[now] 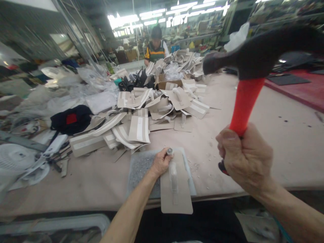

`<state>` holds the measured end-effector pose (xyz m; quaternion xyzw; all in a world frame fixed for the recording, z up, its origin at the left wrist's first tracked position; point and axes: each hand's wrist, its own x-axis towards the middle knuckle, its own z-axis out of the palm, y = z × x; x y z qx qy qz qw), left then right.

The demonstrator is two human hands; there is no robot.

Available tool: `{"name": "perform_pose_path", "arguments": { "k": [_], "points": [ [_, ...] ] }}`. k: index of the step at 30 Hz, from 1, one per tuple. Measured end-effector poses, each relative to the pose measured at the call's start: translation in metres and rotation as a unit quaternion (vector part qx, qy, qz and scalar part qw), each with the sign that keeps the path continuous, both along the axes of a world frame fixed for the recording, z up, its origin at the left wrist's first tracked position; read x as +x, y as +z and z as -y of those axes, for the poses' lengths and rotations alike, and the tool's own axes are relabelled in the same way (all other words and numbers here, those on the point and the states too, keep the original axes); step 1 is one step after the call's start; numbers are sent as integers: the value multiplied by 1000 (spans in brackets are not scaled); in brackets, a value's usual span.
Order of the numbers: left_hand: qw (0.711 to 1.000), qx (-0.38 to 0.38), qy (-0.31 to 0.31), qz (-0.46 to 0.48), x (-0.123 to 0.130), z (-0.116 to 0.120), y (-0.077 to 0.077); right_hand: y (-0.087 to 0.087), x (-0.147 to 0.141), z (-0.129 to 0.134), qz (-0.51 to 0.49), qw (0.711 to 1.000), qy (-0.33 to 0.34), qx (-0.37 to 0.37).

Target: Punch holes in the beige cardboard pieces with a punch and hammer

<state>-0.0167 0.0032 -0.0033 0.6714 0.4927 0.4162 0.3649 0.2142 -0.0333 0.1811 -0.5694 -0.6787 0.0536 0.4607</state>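
My right hand (246, 158) is wrapped round the red grip of a claw hammer (248, 101), raised well above the table with its black head uppermost. Low over the work mat, my left hand (162, 162) pinches a short metal punch (169, 152), which stands upright near the top end of a beige panel (179, 189). A clear plastic-wrapped strip or handle runs down the panel's middle. The panel's lower end overhangs the table's front edge. Beneath it lies a worn grey mat (141, 168), its surface pitted on the left.
Many similar beige panels (139, 128) are heaped beyond the mat. A white fan (17, 158) and a dark cloth item (72, 118) are at left. A red board (298, 87) lies at right. Across the table sits another person (156, 47).
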Motion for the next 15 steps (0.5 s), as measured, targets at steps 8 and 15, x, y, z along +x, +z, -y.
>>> {"name": "perform_pose_path", "arguments": {
  "k": [8,15],
  "points": [
    [1000,-26,11,3,0,0,-5,-61,7,2,341,885,154,-277],
    [1000,-4,-5,27,1,0,-3,-80,27,-18,191,920,77,-333]
  ]
}}
